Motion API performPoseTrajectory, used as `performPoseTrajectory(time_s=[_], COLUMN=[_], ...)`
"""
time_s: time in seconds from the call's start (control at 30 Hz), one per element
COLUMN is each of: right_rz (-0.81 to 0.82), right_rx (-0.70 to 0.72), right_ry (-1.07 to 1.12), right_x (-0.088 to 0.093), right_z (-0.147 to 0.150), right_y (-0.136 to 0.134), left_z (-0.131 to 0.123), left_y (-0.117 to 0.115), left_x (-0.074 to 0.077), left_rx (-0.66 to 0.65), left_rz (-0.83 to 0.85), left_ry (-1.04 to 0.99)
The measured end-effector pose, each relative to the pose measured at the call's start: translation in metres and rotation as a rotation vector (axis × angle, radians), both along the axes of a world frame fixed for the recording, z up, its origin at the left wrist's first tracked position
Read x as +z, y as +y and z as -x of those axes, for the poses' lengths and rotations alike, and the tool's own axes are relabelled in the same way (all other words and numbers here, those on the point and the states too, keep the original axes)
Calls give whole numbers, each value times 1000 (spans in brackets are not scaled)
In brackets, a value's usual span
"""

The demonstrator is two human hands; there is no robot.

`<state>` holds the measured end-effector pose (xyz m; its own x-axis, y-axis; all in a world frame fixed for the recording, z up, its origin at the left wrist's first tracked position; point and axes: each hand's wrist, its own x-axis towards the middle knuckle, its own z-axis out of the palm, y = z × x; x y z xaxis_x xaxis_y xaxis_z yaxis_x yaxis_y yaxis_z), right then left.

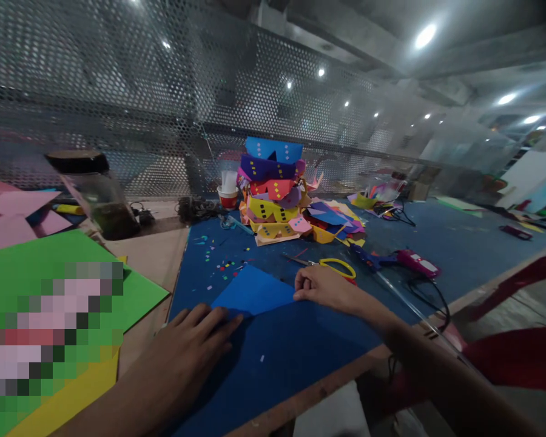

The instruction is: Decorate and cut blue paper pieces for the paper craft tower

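A piece of blue paper [252,291], with a point towards the back, lies on the dark blue table mat [273,358] before me. My left hand [195,340] rests at its left front edge, fingers stretched out and flat. At the right corner of the paper, my right hand [321,288] has its fingers curled in a pinch on the edge. Just behind the right hand are scissors with yellow handles [339,266], partly covered by it. Small coloured paper bits [222,267] are scattered behind the blue paper.
Stacked paper masks [275,188] stand at the back, with coloured paper scraps [337,220] beside them. A glue gun [416,262] with its cable lies to the right. On the left are green paper sheets [141,291] and a dark-lidded jar [102,203]. A perforated metal screen [141,103] stands behind.
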<state>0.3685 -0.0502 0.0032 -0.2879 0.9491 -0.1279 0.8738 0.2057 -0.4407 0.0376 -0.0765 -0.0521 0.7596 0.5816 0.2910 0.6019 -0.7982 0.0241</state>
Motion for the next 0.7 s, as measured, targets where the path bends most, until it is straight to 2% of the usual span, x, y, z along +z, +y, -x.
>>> performPoseTrajectory(time_s=[0.17, 0.33, 0.5, 0.7], right_rz=[-60, -205, -177, -141], right_rx=[-41, -213, -245, -228], right_ry=[-76, -266, -354, -413], right_x=[10, 11, 4, 13], right_z=[-17, -44, -61, -56], right_y=[-5, -6, -3, 5], left_z=[2, 4, 3, 4], left_y=[3, 6, 5, 7], left_x=[1, -1, -4, -2], left_rx=[-26, -45, -20, -28], left_rz=[2, -11, -1, -13], left_ry=[-1, 15, -1, -33])
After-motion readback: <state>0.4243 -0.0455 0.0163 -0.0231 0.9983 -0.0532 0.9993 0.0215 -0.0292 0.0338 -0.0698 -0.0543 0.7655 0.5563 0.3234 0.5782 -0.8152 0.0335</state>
